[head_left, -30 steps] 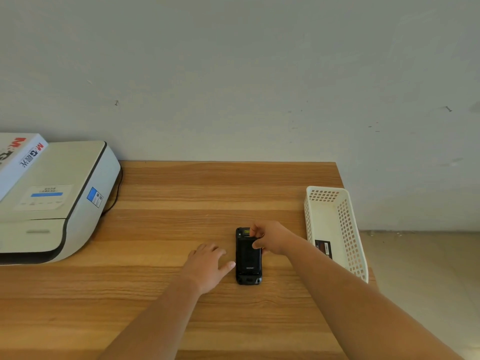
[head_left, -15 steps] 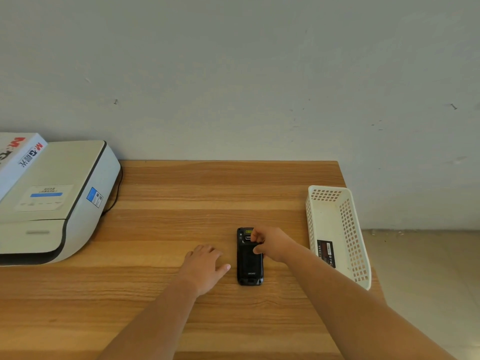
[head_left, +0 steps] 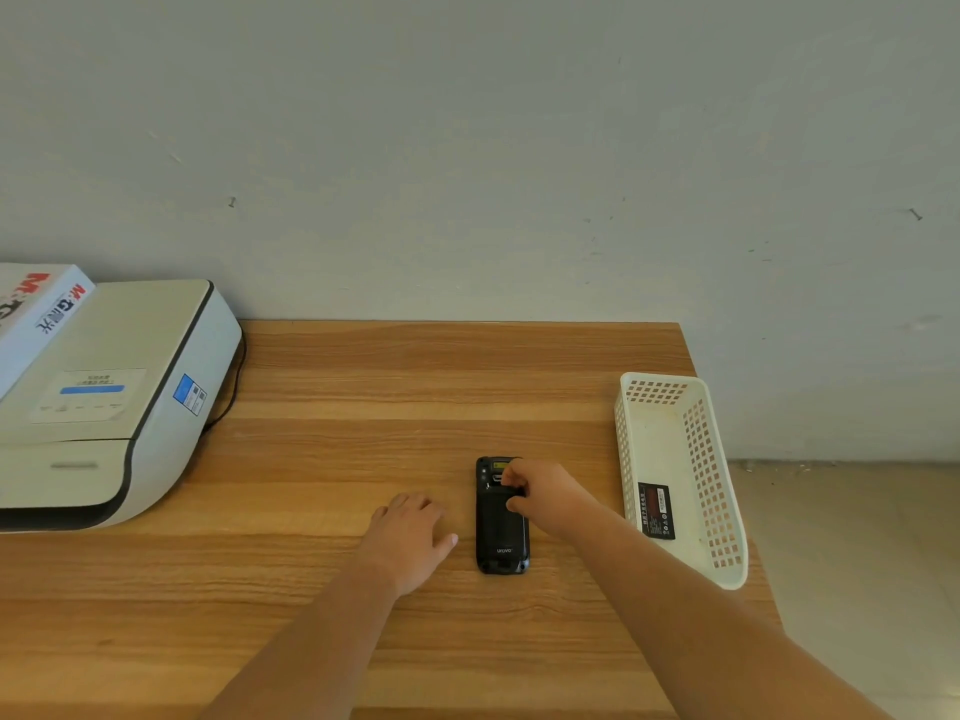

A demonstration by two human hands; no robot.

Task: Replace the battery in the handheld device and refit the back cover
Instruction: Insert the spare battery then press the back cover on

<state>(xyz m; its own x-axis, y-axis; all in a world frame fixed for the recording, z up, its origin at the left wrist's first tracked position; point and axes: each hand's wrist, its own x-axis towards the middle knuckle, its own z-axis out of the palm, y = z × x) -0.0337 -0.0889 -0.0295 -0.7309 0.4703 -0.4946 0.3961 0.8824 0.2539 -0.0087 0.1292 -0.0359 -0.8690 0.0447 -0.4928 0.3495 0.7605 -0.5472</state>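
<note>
**Handheld device face-down on the table, right hand at its far end**

Handheld device (head_left: 501, 527), a black, oblong plastic unit, lies back-up on the wooden table (head_left: 415, 387), near the middle of its right half, long axis running near to far. Its dark back cover (head_left: 497, 517) is on the body, with small pale lettering near the close end.

The right hand (head_left: 540, 493) reaches in from the near right and sits over the far right part of the device. Its fingers (head_left: 511, 472) are curled, tips down at the far end of the cover, and its thumb lies against the right edge; whether they pinch a latch or only press cannot be told.

The left hand (head_left: 410, 537) rests flat on the table just left of the device, fingers relaxed and lightly together, thumb pointing toward the device but apart from it.

At the table's right edge stands a white perforated plastic basket (head_left: 706, 459), and in it lies a flat black battery (head_left: 655, 510) with a red label. At the far left sits a white and grey printer (head_left: 119, 397) with a white cardboard box (head_left: 36, 314) on top of it.
</note>
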